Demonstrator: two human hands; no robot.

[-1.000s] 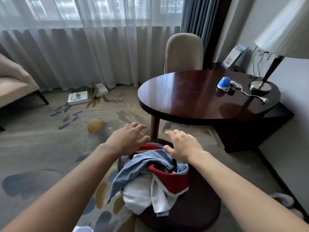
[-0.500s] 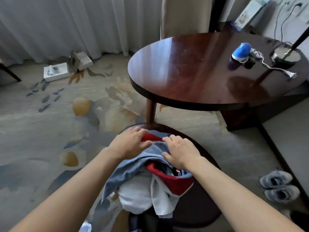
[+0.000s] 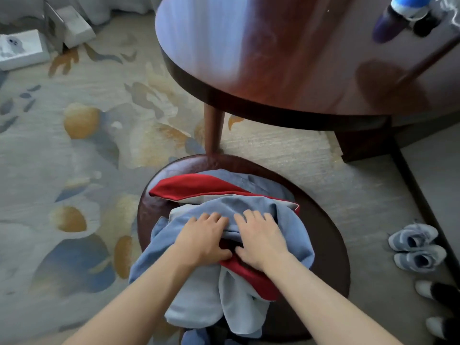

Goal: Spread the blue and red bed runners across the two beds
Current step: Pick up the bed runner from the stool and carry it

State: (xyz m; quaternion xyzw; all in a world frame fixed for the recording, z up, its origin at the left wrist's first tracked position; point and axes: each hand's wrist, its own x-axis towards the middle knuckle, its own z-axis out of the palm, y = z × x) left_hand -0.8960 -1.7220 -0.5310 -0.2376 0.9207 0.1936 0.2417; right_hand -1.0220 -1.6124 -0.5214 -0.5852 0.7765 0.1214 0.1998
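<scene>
A crumpled blue bed runner and a red bed runner with pale lining lie heaped together on a round dark stool. My left hand and my right hand rest side by side on top of the blue cloth, fingers pressed into its folds, thumbs tucked toward a red fold between them. The blue cloth hangs over the stool's near-left edge. No bed is in view.
A round dark wooden table stands just beyond the stool, one leg close to it. A blue object sits on the table. Grey shoes lie on the carpet at right. White boxes lie far left.
My head has tilted down and moved closer. Both hands came down from above the heap onto the blue runner and now press into it.
</scene>
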